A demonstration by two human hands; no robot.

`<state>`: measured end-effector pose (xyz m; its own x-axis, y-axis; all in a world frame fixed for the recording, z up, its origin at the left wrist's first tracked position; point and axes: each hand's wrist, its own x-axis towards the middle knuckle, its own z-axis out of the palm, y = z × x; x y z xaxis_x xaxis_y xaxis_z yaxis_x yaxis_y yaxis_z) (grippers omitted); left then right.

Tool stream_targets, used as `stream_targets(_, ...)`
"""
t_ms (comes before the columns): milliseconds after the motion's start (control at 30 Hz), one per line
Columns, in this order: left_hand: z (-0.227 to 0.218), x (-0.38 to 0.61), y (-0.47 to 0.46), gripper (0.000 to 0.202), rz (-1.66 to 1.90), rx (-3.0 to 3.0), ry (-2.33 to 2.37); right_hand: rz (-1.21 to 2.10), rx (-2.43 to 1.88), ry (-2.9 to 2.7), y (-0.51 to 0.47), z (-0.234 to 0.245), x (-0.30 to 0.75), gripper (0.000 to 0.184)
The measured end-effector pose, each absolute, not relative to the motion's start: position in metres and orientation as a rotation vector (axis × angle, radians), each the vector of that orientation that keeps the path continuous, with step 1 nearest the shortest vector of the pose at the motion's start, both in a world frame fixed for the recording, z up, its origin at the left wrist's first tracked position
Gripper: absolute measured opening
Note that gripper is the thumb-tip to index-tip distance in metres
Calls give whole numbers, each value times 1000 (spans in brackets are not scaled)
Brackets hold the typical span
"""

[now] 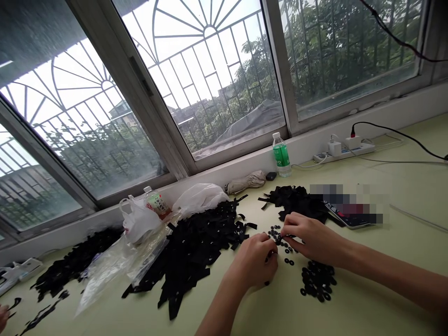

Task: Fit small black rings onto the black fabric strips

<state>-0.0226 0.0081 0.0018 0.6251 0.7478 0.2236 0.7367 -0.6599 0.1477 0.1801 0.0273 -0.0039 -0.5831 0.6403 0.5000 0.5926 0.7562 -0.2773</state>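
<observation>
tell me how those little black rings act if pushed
The small black rings lie flat, so they'd probably slide rather than roll unless stood on edge. They look thin and light, so a push would likely scatter them, like the loose ones by the left hand.

Bare left hand (pixel 254 261); bare right hand (pixel 311 238)

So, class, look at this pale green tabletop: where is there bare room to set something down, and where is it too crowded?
The largest bare patch of the tabletop lies right of the phone, below the power strip. A smaller one lies between the left forearm and the black rings. It is crowded around the left hand and right hand, beside the heaped black strips.
</observation>
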Motion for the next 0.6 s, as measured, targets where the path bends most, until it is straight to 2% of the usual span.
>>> stream_targets(600,2,-23,8,15,404,2798,1275,142,-976,-2487,27,-13,178,22)
